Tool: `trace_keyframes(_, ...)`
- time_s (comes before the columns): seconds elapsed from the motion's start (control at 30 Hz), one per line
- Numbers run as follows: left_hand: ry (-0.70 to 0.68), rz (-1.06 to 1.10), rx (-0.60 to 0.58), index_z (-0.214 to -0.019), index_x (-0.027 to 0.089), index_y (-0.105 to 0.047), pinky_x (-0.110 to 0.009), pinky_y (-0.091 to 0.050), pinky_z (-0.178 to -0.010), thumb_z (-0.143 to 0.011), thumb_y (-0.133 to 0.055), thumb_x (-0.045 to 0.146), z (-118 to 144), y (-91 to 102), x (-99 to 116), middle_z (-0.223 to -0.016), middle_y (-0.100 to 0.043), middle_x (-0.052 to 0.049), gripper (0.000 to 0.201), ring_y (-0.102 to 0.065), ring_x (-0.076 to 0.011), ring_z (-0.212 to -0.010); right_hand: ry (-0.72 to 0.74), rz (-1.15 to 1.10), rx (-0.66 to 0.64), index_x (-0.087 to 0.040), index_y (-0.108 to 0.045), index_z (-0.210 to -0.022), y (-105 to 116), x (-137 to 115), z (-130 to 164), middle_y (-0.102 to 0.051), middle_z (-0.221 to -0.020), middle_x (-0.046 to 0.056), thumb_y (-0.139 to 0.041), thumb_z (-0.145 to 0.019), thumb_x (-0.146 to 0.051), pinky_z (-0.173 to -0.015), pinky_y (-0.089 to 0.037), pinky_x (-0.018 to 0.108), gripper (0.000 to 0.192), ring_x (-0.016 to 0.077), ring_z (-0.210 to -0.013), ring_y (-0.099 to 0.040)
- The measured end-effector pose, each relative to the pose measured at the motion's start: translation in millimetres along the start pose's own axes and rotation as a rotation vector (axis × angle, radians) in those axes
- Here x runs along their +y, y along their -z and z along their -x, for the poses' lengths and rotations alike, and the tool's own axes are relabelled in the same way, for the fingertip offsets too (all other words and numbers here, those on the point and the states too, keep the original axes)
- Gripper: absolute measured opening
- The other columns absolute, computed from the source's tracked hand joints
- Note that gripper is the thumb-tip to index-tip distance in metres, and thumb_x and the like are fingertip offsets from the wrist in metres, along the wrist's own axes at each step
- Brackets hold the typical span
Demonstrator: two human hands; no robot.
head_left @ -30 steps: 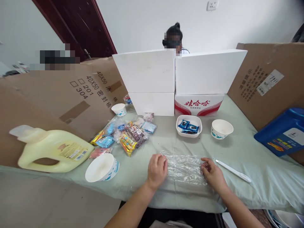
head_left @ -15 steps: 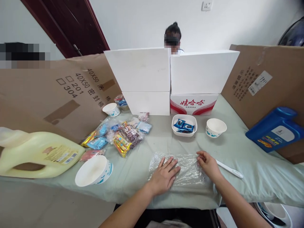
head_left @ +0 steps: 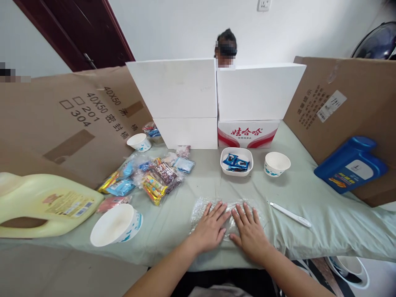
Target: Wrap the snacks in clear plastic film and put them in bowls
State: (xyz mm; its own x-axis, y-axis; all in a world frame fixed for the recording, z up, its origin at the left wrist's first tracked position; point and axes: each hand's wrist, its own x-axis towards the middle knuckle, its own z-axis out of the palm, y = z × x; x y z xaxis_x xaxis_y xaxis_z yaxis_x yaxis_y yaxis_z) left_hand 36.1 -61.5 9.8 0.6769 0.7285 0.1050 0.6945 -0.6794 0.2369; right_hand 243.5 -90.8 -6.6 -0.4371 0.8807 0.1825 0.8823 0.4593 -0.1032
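Brown cardboard sheets (head_left: 77, 119) stand along both sides of a table (head_left: 309, 198) covered in pale green cloth, and white foam boxes (head_left: 216, 90) are stacked at its far end above a red-and-white carton (head_left: 247, 134); part of another person shows behind them. A pale yellow jug (head_left: 46, 204) lies on its side at the left edge, and a blue jug (head_left: 349, 165) leans against the cardboard on the right. A heap of wrapped snacks (head_left: 151, 177) sits left of centre, with a white paper bowl (head_left: 114, 225) on its side near the front edge. Farther back are a white dish (head_left: 236, 161) holding blue packets, an upright paper cup (head_left: 276, 163) just beside it and another cup (head_left: 139, 142) by the left cardboard. A sheet of clear plastic wrap (head_left: 201, 206) lies flat at the near middle of the table. The left hand (head_left: 212, 227) and right hand (head_left: 249, 231) rest side by side on it, palms down, fingers spread and flat, gripping nothing. A white pen-like tool (head_left: 289, 213) lies to their right.
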Motion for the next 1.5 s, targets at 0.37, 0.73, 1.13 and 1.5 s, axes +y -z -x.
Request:
trace_keyframes(0.37, 0.179, 0.007, 0.258, -0.113, 0.015, -0.06, -0.05, -0.032, -0.107, -0.088, -0.053, 0.038, 23, 37.9, -48, -0.122, -0.058, -0.015, 0.034, -0.046, -0.0299, -0.123, -0.024, -0.017, -0.072, -0.021, -0.032, -0.148, -1, 6, 7, -0.027, -0.154, 0.011, -0.048, -0.085, -0.062, -0.11, -0.014, 0.063, 0.076, 0.0378, -0.143, -0.012)
trace_keyframes(0.73, -0.052, 0.197, 0.081, -0.097, 0.021, -0.061, -0.039, -0.046, -0.102, -0.074, -0.057, 0.009, 74, 40.6, -37, -0.112, -0.064, -0.008, 0.026, -0.052, -0.0234, -0.121, 0.187, -0.173, 0.053, -0.026, -0.06, -0.119, 22, 54, 69, -0.063, -0.124, 0.005, -0.054, -0.091, -0.029, -0.099, -0.047, 0.038, 0.029, 0.0215, -0.116, -0.057)
trace_keyframes(1.13, 0.327, 0.221, 0.096, -0.089, 0.021, -0.053, -0.026, -0.047, -0.063, -0.091, -0.038, 0.019, 25, 50.2, -49, -0.073, -0.063, 0.0, 0.015, -0.062, -0.0158, -0.066, -0.277, -0.441, 0.052, -0.024, -0.058, -0.094, 31, 66, 35, -0.07, -0.09, 0.004, -0.036, -0.095, -0.037, -0.072, -0.05, 0.033, 0.025, 0.0197, -0.08, -0.067)
trace_keyframes(1.5, 0.567, -0.135, 0.109, -0.099, 0.018, -0.059, -0.03, -0.047, -0.068, -0.093, -0.046, 0.021, -8, 17.9, -45, -0.089, -0.067, -0.008, 0.015, -0.064, -0.0206, -0.076, -0.363, 0.004, 0.022, -0.021, -0.06, -0.094, 10, 62, 7, -0.066, -0.084, 0.007, -0.032, -0.097, -0.031, -0.058, -0.042, 0.031, 0.03, 0.0196, -0.064, -0.062)
